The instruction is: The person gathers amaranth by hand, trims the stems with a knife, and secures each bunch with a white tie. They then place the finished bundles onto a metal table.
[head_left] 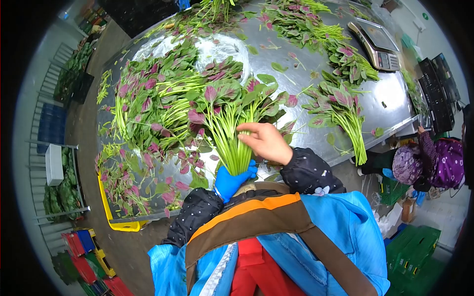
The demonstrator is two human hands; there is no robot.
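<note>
Steel surface (316, 74) strewn with greens, gloved left hand (232, 180) gripping bunch (232, 123) stems, bare right hand (266, 142) fingers curled against stems

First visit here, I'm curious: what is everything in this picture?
Leafy greens: many heaps, green and purple-red, across table.
Table: one, shiny steel, centre.
Scale: one, grey, table's far right.
Tray: one, yellow, table's near-left edge.
Crates: several, green, floor right.
Other person: one, purple clothes, right.
Bunch: one, green stems, in both hands.
Left hand: one, blue-gloved, gripping stems.
Right hand: one, bare, touching bunch.
</note>
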